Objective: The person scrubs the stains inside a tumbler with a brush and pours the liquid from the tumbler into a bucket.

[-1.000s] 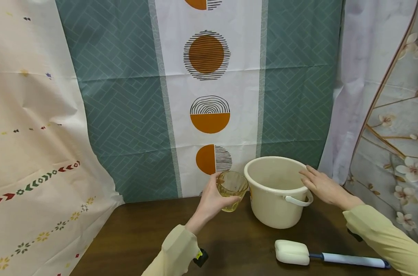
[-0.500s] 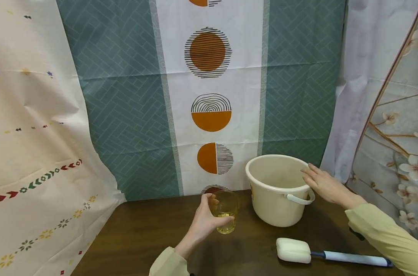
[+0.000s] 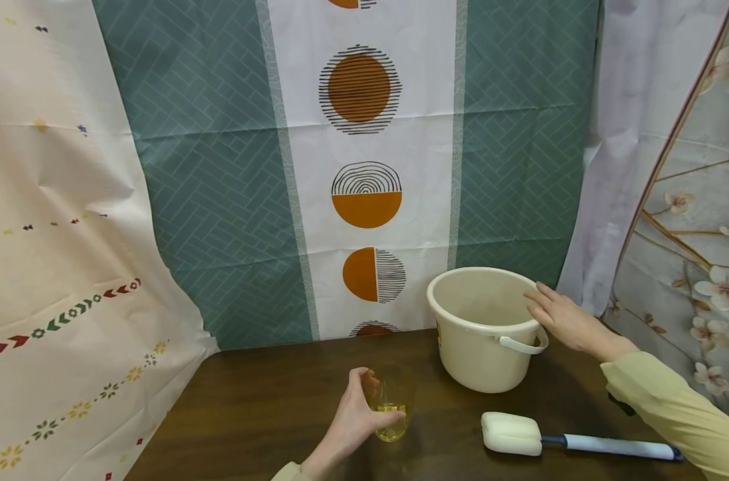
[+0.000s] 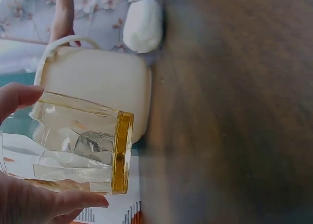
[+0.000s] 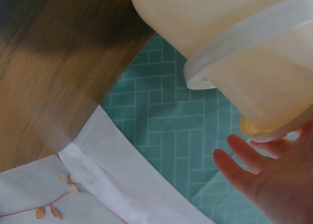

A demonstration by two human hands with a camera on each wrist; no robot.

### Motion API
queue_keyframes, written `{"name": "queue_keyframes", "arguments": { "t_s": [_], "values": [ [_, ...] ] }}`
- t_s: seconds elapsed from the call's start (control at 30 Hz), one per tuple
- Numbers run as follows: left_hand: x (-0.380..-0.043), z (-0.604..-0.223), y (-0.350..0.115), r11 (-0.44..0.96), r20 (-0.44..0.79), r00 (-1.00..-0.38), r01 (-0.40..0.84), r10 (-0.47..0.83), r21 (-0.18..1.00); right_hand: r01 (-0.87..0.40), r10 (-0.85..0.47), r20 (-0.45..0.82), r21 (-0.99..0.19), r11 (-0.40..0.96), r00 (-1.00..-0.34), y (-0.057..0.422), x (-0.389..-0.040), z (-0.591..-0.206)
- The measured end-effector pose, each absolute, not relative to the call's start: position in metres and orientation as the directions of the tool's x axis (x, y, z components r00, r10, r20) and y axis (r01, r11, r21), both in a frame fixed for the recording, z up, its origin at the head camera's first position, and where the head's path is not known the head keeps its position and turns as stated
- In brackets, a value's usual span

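Note:
My left hand grips a clear amber-tinted drinking glass, with thumb and fingers round its sides. The glass is upright, low over the front middle of the table; its thick amber base shows in the left wrist view. Right of it stands a cream plastic bucket with a white handle. My right hand rests at the bucket's right rim with relaxed, nearly straight fingers; its thumb is hidden in the right wrist view.
A bottle brush with a white sponge head and a pale blue handle lies in front of the bucket. Behind the dark wooden table hangs a green and white patterned cloth, with more printed cloths at both sides.
My left hand has brought the glass away from the bucket's left side, down and toward the table's front. The right hand stays at the rim; bucket and brush have not moved.

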State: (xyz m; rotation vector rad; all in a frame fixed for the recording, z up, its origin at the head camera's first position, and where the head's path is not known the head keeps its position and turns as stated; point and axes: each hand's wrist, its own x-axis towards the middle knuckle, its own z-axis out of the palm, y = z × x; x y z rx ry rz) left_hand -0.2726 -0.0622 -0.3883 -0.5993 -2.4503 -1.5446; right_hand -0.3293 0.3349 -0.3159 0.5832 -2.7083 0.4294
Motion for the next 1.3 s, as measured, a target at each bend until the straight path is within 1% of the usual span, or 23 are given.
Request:
{"name": "queue_keyframes", "arguments": {
  "t_s": [0.23,0.63,0.83,1.0,1.23,1.3],
  "values": [
    [-0.268,-0.401,-0.063,0.364,0.330,-0.915,0.397,0.233,0.842,-0.434,-0.331,0.375,-0.234,0.870,-0.866,0.336,-0.330,-0.317],
    [-0.261,-0.413,-0.062,0.371,0.260,-0.940,0.328,0.222,0.869,-0.451,-0.354,0.397,-0.185,0.873,-0.847,0.336,-0.331,-0.318],
    [-0.261,-0.417,-0.063,0.368,0.255,-0.941,0.323,0.222,0.872,-0.448,-0.343,0.397,-0.208,0.870,-0.851,0.336,-0.331,-0.318],
    [-0.260,-0.419,-0.064,0.361,0.241,-0.945,0.310,0.222,0.880,-0.457,-0.354,0.401,-0.198,0.867,-0.845,0.335,-0.331,-0.318],
    [-0.259,-0.422,-0.065,0.351,0.236,-0.941,0.313,0.243,0.882,-0.427,-0.321,0.372,-0.249,0.869,-0.871,0.335,-0.331,-0.317],
    [-0.258,-0.423,-0.065,0.347,0.237,-0.938,0.317,0.252,0.883,-0.426,-0.323,0.370,-0.243,0.871,-0.871,0.335,-0.331,-0.317]
  ]
}}
